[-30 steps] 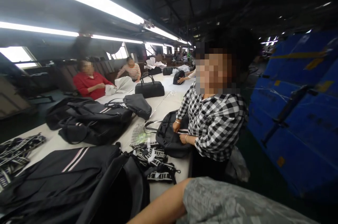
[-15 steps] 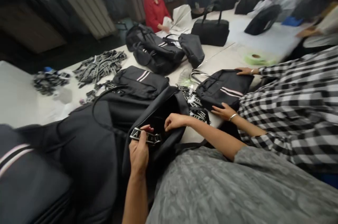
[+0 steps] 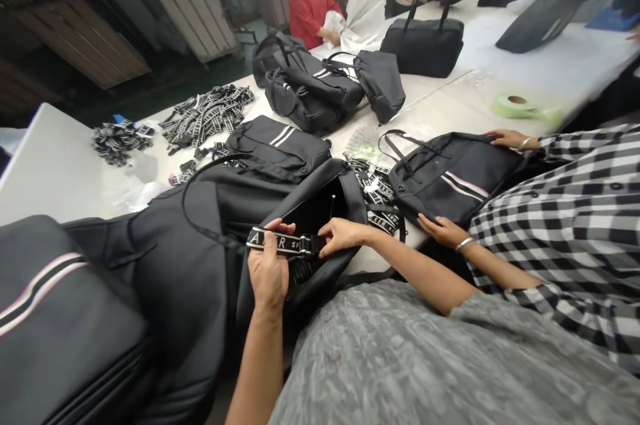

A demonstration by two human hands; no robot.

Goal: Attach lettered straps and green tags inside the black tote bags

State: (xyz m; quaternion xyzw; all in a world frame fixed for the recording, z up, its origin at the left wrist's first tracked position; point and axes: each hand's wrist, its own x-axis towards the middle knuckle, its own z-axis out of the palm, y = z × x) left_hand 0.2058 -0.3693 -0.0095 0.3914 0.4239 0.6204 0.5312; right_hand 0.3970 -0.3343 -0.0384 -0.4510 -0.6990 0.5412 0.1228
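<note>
A black strap with white lettering and borders [image 3: 274, 240] stretches between my hands, over the opening of a black bag [image 3: 295, 201]. My left hand [image 3: 269, 271] is closed on its lettered length, thumb on top. At the strap's other end, beside a dark buckle [image 3: 306, 245], my right hand [image 3: 344, 235] pinches the dark end piece. A thin pin-like thing with a pale head [image 3: 333, 198] shows inside the bag behind my right fingers; whether it touches them I cannot tell.
Other black bags with striped bands [image 3: 45, 291] lie left and beyond. Piles of lettered straps [image 3: 207, 115] rest on the white table [image 3: 445, 101]. At right, a person in a checkered shirt [image 3: 560, 225] handles a black bag [image 3: 450, 178]. Green tape [image 3: 515, 105] lies farther back.
My right hand, earlier apart from the strap, has come to its buckle end and now grips it. The strap is pulled straighter. The camera view has shifted left.
</note>
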